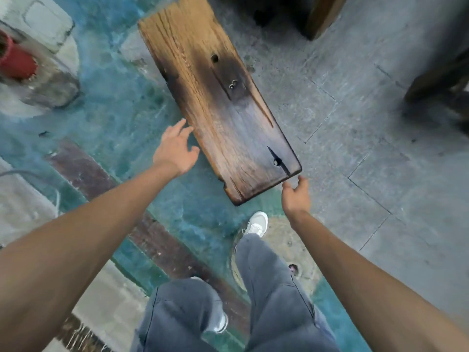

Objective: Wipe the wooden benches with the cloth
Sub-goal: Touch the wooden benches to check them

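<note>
Bench (218, 97): raw wood plank, coarse open grain, long cracks, matt; far end pale tan, middle and near end dark, stained look; small metal fasteners (233, 84) near middle, dull shine. Floor (368, 123) on right: grey stone tiles, rough, matt. Floor paint (121, 115) on left: teal, worn, patchy, scuffed. Trousers (269, 288): grey cloth, soft, matt. Shoe (257, 223): white, smooth-looking upper. Red pot (15, 59) at far left: blurred, material unclear.

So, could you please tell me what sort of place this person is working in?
Probably an outdoor courtyard or patio, though I can't be sure. The ground is grey paving slabs beside worn teal-painted concrete, a weathered wooden bench stands on it, and a red pot sits at the left edge.
</note>
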